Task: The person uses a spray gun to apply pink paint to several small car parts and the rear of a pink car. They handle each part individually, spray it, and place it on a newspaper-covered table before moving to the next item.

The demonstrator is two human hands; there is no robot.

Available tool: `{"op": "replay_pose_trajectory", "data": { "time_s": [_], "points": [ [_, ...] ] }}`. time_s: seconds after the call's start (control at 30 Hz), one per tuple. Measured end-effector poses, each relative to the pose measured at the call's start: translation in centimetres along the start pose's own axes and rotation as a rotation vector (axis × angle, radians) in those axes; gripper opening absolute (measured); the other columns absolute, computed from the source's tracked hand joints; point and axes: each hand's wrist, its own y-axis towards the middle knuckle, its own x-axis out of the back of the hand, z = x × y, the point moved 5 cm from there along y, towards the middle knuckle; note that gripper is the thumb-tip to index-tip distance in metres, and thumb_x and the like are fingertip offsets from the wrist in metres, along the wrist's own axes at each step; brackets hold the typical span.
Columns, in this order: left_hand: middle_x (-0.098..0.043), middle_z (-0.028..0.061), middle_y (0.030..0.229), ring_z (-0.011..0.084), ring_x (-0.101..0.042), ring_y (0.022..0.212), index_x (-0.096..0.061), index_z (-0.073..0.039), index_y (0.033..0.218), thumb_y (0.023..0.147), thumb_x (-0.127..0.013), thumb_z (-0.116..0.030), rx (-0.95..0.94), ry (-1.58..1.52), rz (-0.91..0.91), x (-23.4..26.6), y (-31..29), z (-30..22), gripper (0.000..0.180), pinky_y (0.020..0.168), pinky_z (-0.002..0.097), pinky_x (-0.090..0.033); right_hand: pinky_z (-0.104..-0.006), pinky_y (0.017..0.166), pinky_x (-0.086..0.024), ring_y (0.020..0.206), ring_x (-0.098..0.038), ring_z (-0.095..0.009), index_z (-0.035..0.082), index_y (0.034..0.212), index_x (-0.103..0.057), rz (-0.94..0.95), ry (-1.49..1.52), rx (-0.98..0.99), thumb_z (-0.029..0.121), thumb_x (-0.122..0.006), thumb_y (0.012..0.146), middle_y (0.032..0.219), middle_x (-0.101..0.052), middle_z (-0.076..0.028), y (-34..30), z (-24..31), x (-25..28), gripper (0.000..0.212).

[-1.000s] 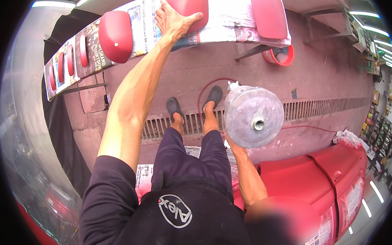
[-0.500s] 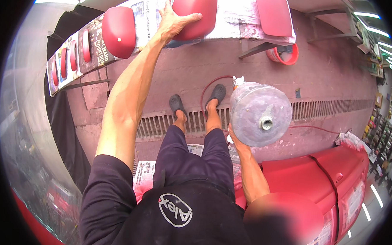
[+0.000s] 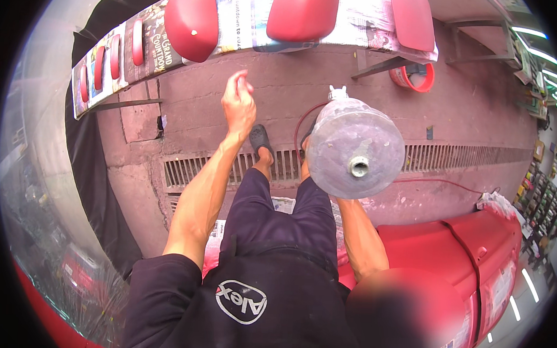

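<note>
L hand [image 3: 239, 108] released, fingers loosely bent, nothing seen in it; apart from red panels [image 3: 302, 15] on papered bench [image 3: 247, 19]. R hand hidden behind cup [image 3: 344, 142] of what looks like a spray gun [image 3: 337, 93]; grip: can't tell. Gun's over floor [image 3: 282, 82], nearer the body than bench. Prob. step: gun handling w/ L hand free. Next move calls for steady cup, fingers off panel faces.

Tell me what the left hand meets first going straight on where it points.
The left hand likely meets the near edge of the newspaper-covered bench, between the pale-spotted red panel and the next red panel rightward. Depth is unclear; it could pass above or below.
</note>
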Motion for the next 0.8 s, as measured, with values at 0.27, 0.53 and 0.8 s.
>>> {"op": "replay_pose_trajectory", "data": {
  "time_s": [0.27, 0.53, 0.8],
  "points": [
    [-0.075, 0.0197, 0.098, 0.0381, -0.075, 0.087, -0.07, -0.009, 0.119, 0.106, -0.056, -0.02, 0.175, 0.441, 0.249, 11.9, -17.5, 10.5, 0.022, 0.075, 0.0468, -0.057, -0.044, 0.084, -0.057, 0.101, -0.07, -0.036, 0.002, 0.128, -0.059, -0.075, 0.278, -0.046, 0.014, -0.073, 0.087, 0.114, -0.067, -0.016, 1.7, 6.5, -3.2, 0.045],
    [-0.069, 0.0215, 0.12, 0.0384, -0.065, 0.115, -0.066, 0.001, 0.128, 0.098, -0.065, -0.039, 0.377, 0.606, 0.605, 20.4, -23.8, 13.9, 0.05, 0.102, 0.0454, -0.049, -0.0438, 0.081, -0.058, 0.098, -0.071, -0.04, 0.001, 0.13, -0.055, -0.071, 0.235, 0.04, 0.011, -0.079, 0.083, 0.113, -0.067, -0.017, 2.2, 10.7, -7.4, 0.053],
    [-0.069, 0.0224, 0.124, 0.0345, -0.066, 0.116, -0.065, 0.004, 0.128, 0.1, -0.064, -0.038, 0.486, 0.483, 0.576, 22.9, -23.9, 16.3, 0.051, 0.102, 0.0419, -0.05, -0.0447, 0.072, -0.057, 0.084, -0.069, -0.042, 0.002, 0.123, -0.058, -0.059, 0.15, 0.182, 0.008, -0.068, 0.085, 0.102, -0.066, -0.019, 2.4, 13.4, -11.4, 0.039]
  ]
}}
